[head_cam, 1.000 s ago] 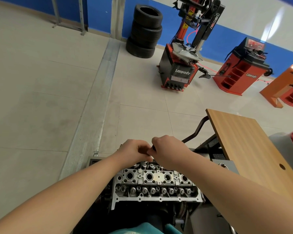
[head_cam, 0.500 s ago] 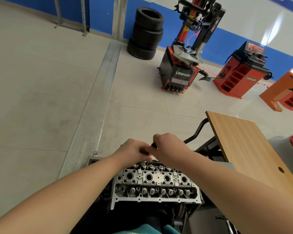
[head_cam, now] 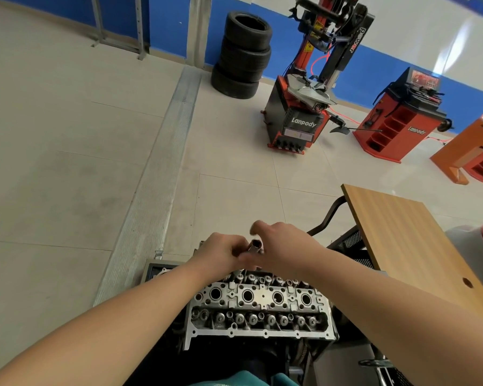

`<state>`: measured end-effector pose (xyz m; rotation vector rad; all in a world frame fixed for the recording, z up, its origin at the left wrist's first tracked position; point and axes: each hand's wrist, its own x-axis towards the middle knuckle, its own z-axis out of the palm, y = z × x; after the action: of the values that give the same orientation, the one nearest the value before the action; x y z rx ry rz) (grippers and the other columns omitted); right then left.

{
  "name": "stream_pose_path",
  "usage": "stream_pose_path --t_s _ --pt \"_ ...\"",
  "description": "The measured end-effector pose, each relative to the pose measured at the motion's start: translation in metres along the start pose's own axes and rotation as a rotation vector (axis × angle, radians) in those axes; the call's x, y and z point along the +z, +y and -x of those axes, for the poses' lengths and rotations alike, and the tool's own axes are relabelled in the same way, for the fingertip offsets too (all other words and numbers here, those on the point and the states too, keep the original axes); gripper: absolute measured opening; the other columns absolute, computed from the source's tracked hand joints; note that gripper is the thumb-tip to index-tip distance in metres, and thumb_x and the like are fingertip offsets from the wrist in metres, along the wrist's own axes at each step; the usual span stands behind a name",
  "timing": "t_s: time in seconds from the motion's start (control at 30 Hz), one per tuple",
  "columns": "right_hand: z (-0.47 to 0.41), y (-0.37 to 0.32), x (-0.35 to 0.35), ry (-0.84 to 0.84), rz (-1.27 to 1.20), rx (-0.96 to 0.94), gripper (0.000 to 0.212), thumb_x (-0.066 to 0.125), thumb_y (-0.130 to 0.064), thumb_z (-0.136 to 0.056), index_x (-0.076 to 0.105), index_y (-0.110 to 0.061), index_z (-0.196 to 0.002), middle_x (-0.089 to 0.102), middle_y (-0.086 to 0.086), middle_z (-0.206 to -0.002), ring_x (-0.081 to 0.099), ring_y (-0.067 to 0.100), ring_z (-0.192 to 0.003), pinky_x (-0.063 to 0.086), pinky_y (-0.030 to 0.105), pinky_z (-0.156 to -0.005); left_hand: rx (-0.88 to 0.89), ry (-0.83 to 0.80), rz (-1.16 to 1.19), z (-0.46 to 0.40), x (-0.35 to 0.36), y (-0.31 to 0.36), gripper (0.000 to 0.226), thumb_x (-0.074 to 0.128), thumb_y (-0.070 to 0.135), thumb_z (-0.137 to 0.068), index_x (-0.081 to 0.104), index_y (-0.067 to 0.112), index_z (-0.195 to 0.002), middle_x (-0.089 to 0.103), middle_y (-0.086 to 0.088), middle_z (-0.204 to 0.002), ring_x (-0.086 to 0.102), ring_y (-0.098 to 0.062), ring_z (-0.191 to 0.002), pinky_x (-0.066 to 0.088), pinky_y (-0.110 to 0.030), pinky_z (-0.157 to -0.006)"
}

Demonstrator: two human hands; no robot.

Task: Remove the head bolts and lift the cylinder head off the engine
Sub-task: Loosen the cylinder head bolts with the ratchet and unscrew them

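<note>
Cylinder head (head_cam: 258,310) sits low at 6 o'clock, on the engine (head_cam: 234,355), bare of cover: four round wells along the middle, a row of valve springs on the near side and another on the far side.

Handling, judged: cast metal, stiff and heavy, likely oily, so slippery at the machined faces. Best taken by both short ends, at 3 and 9 o'clock of the casting, and lifted straight up; the thin flange along the near edge is a poor hold. It should not come free until every bolt is out.

Hands meet just above the far edge of the head, at 12 o'clock from it. Left hand (head_cam: 221,253) has its grip clenched round the lower part of a metal socket tube (head_cam: 255,246), whose open end points up. Right hand (head_cam: 283,247) sits against the same tool from the other side; its fingers curl, blurred, and whether its grip actually grasps the tube I cannot tell.

Around: wooden bench (head_cam: 416,246) at 3 o'clock, close to the engine's right side and likely crowding a lift that way. Black curved bar (head_cam: 326,218) at 1 o'clock. Farther off, tyre stack (head_cam: 243,54) at 12, tyre changer (head_cam: 304,107) at 1, red balancer (head_cam: 399,121) at 2. Floor rail (head_cam: 156,176) runs off at 11.
</note>
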<state>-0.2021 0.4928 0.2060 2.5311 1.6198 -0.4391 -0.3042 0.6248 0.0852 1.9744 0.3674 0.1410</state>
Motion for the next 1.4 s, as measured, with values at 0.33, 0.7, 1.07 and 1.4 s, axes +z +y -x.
stream_pose_path --t_s 0.33,0.7,1.07,1.4 --pt "0.000 0.011 0.007 -0.032 0.174 -0.298 0.021 0.060 -0.010 -0.098 0.051 -0.020 -0.114 0.055 0.000 -0.092 0.056 0.026 -0.078 0.054 0.044 -0.066 0.048 -0.253 -0.063 0.002 -0.009 0.000 0.016 0.068 0.013 -0.097 0.071 0.029 -0.095 0.071 0.023 -0.084 0.066 0.004 -0.081 0.048 -0.015 -0.077" --pt "-0.004 0.000 0.014 0.112 0.018 0.071 0.042 0.050 -0.063 -0.098 0.055 -0.022 -0.097 0.052 -0.007 -0.069 0.054 0.017 -0.062 0.038 0.031 -0.052 0.033 -0.070 0.009 0.003 -0.002 -0.003 0.024 0.082 0.020 -0.085 0.078 0.043 -0.087 0.075 0.015 -0.080 0.071 -0.007 -0.077 0.057 -0.032 -0.075" --pt "0.004 0.011 0.003 0.001 0.233 -0.433 0.047 0.056 0.003 -0.089 0.058 -0.018 -0.131 0.058 0.005 -0.108 0.055 0.025 -0.095 0.051 0.040 -0.078 0.047 -0.179 -0.036 0.006 -0.003 -0.002 0.035 0.072 0.022 -0.097 0.067 0.055 -0.087 0.069 0.031 -0.082 0.066 0.009 -0.079 0.049 -0.012 -0.073" --pt "-0.003 0.000 0.002 0.035 0.100 -0.014 0.025 0.053 -0.043 -0.104 0.054 -0.018 -0.103 0.057 0.002 -0.082 0.057 0.030 -0.074 0.044 0.036 -0.057 0.028 -0.116 0.036 0.001 -0.005 0.000 0.018 0.085 0.024 -0.085 0.071 0.033 -0.087 0.075 0.015 -0.090 0.070 -0.004 -0.093 0.056 -0.040 -0.097"
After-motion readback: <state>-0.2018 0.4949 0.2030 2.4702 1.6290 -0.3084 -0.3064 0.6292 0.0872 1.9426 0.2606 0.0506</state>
